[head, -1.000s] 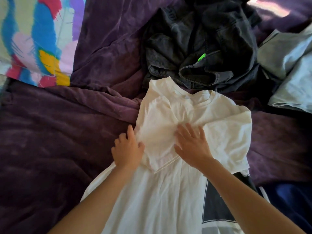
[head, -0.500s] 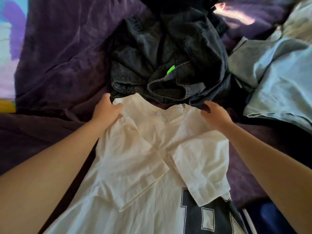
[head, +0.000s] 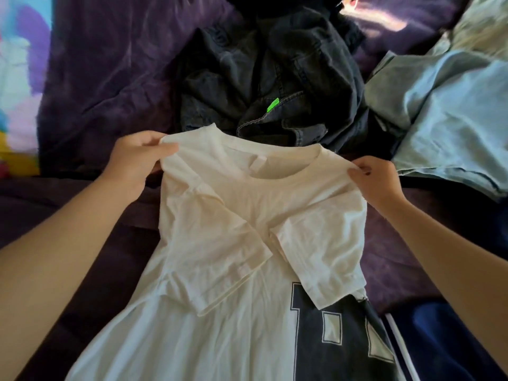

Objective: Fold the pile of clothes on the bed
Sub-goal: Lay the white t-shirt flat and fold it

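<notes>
A white T-shirt [head: 247, 221] with a dark printed patch at its lower right lies lengthwise on the purple bed cover [head: 110, 78], both short sleeves folded inward over its chest. My left hand [head: 134, 158] pinches the left shoulder of the shirt, thumb on top. My right hand [head: 376, 180] pinches the right shoulder beside the collar. The collar end is lifted slightly off the bed. Beyond the collar lies a crumpled dark denim garment [head: 269, 78] with a small green tag.
Light blue clothes [head: 453, 116] lie heaped at the right. A dark blue garment with white stripes [head: 439, 339] sits at the lower right. A colourful patterned fabric [head: 19, 78] covers the far left edge.
My hands left the folded sleeves at the shirt's middle, moved up to the two shoulders and took hold of them. The collar end has since lifted a little.
</notes>
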The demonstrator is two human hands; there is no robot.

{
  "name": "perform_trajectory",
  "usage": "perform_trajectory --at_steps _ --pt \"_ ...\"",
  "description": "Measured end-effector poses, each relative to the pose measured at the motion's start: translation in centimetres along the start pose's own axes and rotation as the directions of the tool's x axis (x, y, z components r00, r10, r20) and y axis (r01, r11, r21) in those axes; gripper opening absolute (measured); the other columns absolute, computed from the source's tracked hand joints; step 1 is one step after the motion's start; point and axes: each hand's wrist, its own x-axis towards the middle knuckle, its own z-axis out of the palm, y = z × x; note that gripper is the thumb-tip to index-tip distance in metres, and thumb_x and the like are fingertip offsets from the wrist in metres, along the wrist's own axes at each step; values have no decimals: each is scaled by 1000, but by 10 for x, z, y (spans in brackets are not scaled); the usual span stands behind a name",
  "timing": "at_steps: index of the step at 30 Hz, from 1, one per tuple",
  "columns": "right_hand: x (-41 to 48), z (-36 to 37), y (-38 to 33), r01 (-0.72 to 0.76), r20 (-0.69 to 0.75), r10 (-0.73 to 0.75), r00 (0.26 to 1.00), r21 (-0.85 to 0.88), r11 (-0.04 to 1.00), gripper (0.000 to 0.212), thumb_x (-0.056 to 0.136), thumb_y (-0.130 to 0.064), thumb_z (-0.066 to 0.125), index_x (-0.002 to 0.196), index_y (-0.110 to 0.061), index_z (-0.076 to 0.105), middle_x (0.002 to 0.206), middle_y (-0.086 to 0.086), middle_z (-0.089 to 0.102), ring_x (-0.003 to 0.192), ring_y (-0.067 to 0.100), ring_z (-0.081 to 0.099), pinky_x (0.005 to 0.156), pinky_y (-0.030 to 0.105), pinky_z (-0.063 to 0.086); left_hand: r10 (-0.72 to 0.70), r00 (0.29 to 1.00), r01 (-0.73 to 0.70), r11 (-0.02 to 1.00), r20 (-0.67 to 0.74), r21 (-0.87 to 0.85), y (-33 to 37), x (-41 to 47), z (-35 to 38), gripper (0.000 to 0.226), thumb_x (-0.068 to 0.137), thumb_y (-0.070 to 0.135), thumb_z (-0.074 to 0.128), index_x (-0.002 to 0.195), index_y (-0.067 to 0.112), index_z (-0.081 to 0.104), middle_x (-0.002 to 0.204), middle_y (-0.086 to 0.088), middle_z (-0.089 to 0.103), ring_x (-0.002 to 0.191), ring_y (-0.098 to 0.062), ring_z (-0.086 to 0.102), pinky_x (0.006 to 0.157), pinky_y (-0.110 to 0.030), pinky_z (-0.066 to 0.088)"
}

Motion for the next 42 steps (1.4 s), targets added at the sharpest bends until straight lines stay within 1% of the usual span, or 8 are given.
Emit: perform_trajectory --at_steps 6,10,14,19,22,27,32,42 --pt "-96 -45 27 253 -8 -257 966 -149 956 15 78 1 63 92 1 69 77 6 61 76 22 52 68 27 34 197 958 -249 930 208 269 5 -79 -47 42 77 -5 67 66 35 73 65 17 68 64 7 60 69 -2 45" --pt "-159 -37 64 633 201 -613 764 -421 650 23 70 -20 46 69 -4 62 72 10 66 59 29 61 58 31 44 235 909 -386 788 345 480 -39 -124 -65 33 76 -3 70 71 30 72 74 31 66 71 15 57 74 0 41" --pt "-198 -7 83 703 506 -488 711 -506 500 19 56 -18 68 72 -12 58 75 7 66 59 27 62 50 29 47 396 766 -641 406 507 651 -96 -155 -70 20 68 20 51 60 17 69 69 17 67 77 -3 49 65 -35 53" --pt "-211 18 77 731 625 -386 678 -521 441 35 36 -29 87 59 -17 63 61 -1 58 59 21 59 49 29 47 359 711 -654 24 604 756 -126 -167 -75 32 68 15 34 58 14 65 67 4 63 79 -16 41 67 -34 28" --pt "-203 18 77 765 612 -458 644 -505 400 34 58 -49 74 57 -17 64 59 -2 57 58 21 58 50 28 46 313 694 -667 -62 649 743 -134 -169 -68 35 63 13 30 60 13 65 66 1 58 77 -19 39 70 -36 28" --pt "-181 6 67 600 164 -626 762 -540 590 40 87 -36 40 75 -6 65 79 14 63 67 32 59 54 35 49 457 785 -528 142 417 838 -102 -146 -37 38 68 19 36 81 7 69 82 -11 61 76 -31 50 63 -41 40" --pt "-155 5 55 -80 74 96 993 -190 978 47 90 -24 55 134 -13 45 134 16 43 116 36 46 93 42 41 57 995 35 568 -82 823 -74 -102 -9 45 87 21 60 129 9 49 126 -22 50 116 -41 46 91 -46 39" --pt "-120 17 63 -278 -30 277 960 -154 948 29 92 -13 44 116 -13 59 117 13 57 107 32 51 77 35 41 91 943 96 847 -321 522 -93 -80 -20 21 81 9 65 100 2 70 101 -18 69 100 -33 62 90 -36 47"
